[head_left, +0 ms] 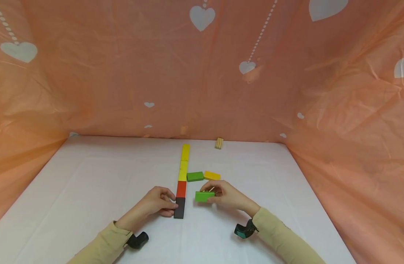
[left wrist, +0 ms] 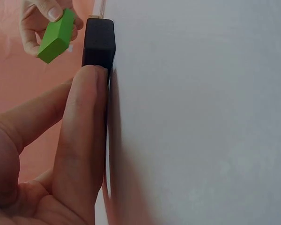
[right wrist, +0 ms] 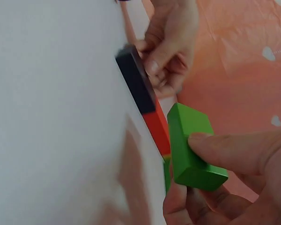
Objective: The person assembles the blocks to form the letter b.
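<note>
In the head view a straight row of flat blocks runs away from me: a black block (head_left: 179, 208) at the near end, a red block (head_left: 181, 189) behind it, then two yellow blocks (head_left: 183, 171). My left hand (head_left: 160, 201) rests its fingertips against the left side of the black block, thumb at its edge. To the right of the row, my right hand (head_left: 226, 196) pinches a bright green block (head_left: 202, 197) between thumb and fingers. The right wrist view shows this green block (right wrist: 192, 145) tilted, with the thumb on its broad face.
Another green block (head_left: 195, 176) lies just right of the row, end to end with an orange-yellow block (head_left: 212, 175). A small pale wooden piece (head_left: 219, 143) sits near the back edge of the white table (head_left: 271, 176). Orange cloth (head_left: 129, 73) with hearts stands around it.
</note>
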A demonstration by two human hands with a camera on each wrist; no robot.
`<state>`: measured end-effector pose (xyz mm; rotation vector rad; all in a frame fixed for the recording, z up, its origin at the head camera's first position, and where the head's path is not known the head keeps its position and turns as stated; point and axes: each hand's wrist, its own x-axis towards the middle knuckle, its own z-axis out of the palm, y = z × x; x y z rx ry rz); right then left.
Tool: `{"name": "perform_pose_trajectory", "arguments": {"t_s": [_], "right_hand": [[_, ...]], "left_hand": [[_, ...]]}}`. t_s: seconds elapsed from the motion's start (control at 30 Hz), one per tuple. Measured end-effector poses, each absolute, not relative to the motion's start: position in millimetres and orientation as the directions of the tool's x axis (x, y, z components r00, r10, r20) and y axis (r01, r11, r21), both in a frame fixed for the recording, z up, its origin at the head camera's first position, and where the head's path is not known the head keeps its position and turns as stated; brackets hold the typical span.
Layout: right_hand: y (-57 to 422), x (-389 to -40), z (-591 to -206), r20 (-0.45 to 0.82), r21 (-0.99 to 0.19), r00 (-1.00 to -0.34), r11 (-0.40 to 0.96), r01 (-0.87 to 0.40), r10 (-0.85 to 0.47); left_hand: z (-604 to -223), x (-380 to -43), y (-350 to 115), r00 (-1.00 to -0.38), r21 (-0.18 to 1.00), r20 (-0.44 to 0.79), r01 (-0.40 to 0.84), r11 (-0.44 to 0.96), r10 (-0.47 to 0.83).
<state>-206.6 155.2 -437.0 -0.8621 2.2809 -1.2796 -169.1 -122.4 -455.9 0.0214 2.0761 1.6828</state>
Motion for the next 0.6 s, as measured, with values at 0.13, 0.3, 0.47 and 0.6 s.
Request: {"name": "perform_pose_trajectory", "arguments": {"t_s": [0.13,0.3,0.47,0.6], "right_hand": [[149.2,-202.0,-442.1,-0.029,-0.863,-0.719,0.380,-0.332,-0.694],[143.2,-196.0,-446.4,-0.054,-0.865,-0.703,0.385,-0.322,-0.710],[137.7,-188.6,-445.2,-0.090,-0.868,-0.687,0.395,-0.301,-0.721],[135.2,-185.9,-445.1,-0.109,-0.874,-0.678,0.396,-0.283,-0.726]], "left_hand": [[-456.0,-168.5,-122.0,-0.895,0.930,-0.341,-0.277,0.240,0.289],[-455.8,-167.2,-122.3,-0.897,0.933,-0.336,-0.274,0.233,0.288],[-455.9,-166.2,-122.7,-0.897,0.940,-0.324,-0.269,0.212,0.301],[-456.6,-166.3,-122.5,-0.896,0.941,-0.325,-0.272,0.202,0.303]]}}
